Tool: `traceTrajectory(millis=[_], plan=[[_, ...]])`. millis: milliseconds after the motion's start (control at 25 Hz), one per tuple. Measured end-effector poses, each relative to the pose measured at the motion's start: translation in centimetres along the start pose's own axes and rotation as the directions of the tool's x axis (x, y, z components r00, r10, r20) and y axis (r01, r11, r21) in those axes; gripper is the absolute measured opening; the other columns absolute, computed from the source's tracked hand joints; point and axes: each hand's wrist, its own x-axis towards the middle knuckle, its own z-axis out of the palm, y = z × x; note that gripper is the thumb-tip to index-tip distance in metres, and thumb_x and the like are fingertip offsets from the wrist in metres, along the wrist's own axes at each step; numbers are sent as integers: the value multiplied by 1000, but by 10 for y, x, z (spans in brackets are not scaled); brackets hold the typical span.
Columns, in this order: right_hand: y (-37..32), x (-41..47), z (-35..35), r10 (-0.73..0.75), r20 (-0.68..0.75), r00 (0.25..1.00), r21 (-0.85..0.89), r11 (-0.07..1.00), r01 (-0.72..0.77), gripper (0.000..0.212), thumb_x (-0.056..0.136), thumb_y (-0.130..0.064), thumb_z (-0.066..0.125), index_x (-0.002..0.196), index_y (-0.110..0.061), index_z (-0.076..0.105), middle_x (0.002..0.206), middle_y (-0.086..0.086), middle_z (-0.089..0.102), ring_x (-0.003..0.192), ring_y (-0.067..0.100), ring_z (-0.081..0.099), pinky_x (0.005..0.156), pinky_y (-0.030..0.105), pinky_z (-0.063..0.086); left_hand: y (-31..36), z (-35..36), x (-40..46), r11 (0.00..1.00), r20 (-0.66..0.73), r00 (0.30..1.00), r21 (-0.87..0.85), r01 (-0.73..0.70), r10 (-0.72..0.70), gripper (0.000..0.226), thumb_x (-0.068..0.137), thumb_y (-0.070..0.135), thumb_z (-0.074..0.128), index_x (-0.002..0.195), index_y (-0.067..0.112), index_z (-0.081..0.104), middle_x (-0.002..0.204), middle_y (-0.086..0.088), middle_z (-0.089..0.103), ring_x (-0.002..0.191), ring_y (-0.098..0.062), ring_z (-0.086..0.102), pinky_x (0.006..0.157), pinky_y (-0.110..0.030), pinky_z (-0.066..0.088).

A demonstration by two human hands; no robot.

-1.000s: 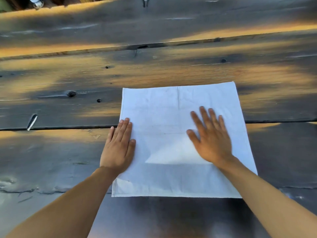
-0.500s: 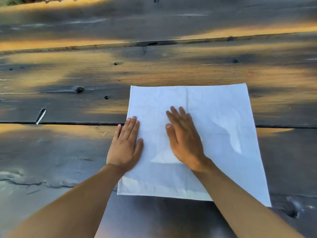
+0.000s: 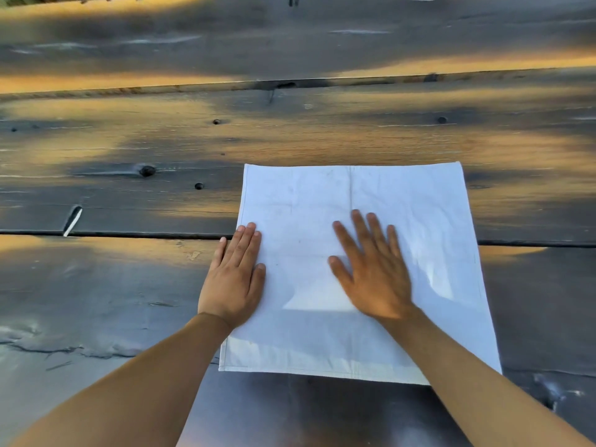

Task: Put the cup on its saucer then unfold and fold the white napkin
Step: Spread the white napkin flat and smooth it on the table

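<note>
The white napkin (image 3: 403, 208) lies spread flat as a large square on the wooden table, with a faint crease running down its middle. My left hand (image 3: 233, 277) rests palm down on the napkin's left edge, fingers together. My right hand (image 3: 374, 269) presses flat on the napkin's middle, fingers spread. Neither hand grips anything. No cup or saucer is in view.
The dark plank table (image 3: 129, 301) has gaps between boards (image 3: 129, 234), knots and patches of orange sunlight. A small white sliver (image 3: 72, 220) sticks in the gap at the left.
My right hand slid left across the napkin, then back toward the right, stroking the cloth flat. My left hand stayed on the left edge. The view shifted slightly.
</note>
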Motion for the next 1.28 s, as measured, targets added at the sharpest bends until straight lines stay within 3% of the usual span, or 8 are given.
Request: traceTrajectory(millis=[240,440,560,640,720,840,1040,1280], plan=[[95,-32,-19,251,73,965,-40,968,-249,67,100,-57,21,160,-27,18,170,7,8,157,28,5,126,50,9,-1,1,0,1000,-4,1000,7,-3,3,61,104,36,23,160,14,17,169,3,9,156,-11,0,127,-45,6],[90,-27,-27,270,126,954,-9,962,-272,68,100,-54,21,160,-25,18,170,7,4,157,29,0,127,49,3,0,2,1,1000,-2,1000,10,2,-2,61,104,36,23,160,14,16,169,3,9,156,-10,0,127,-43,4],[65,-14,-30,415,114,902,88,901,-426,71,98,-52,19,159,-15,24,169,14,8,156,35,2,125,54,2,-1,2,-1,1000,-7,1000,20,3,-3,61,104,36,23,161,14,16,169,3,8,156,-11,-1,127,-44,4],[12,2,-28,341,71,937,166,922,-349,72,98,-51,23,157,-9,30,167,19,14,155,39,7,125,55,3,-2,1,-1,1000,-8,1000,22,4,-4,61,104,36,23,160,13,16,169,3,8,156,-11,-1,127,-44,4],[-54,14,-15,92,43,995,181,979,-98,64,101,-45,28,156,-13,34,166,17,19,154,40,11,124,57,7,0,2,0,1000,-11,1000,17,-4,4,61,103,36,23,160,13,19,169,2,10,156,-12,1,127,-44,4],[-107,12,5,-125,113,986,103,988,113,58,105,-43,26,159,-23,26,169,9,12,156,35,4,123,57,9,-1,2,0,1000,-9,1000,10,-14,14,61,103,35,24,160,13,20,169,1,11,156,-13,3,127,-44,5],[-14,-20,2,21,2,1000,6,1000,-21,58,104,-51,32,158,-30,29,168,6,19,156,31,13,123,56,15,-1,0,-1,1000,-5,1000,14,-7,7,61,104,37,21,160,13,18,169,2,9,156,-12,2,127,-45,5],[96,-53,-31,302,148,942,-54,953,-297,62,105,-51,14,161,-26,12,170,6,0,157,27,-5,127,49,3,1,-2,-2,998,43,999,58,-4,1,76,100,58,19,161,14,9,170,3,0,156,-10,-8,127,-43,0]])
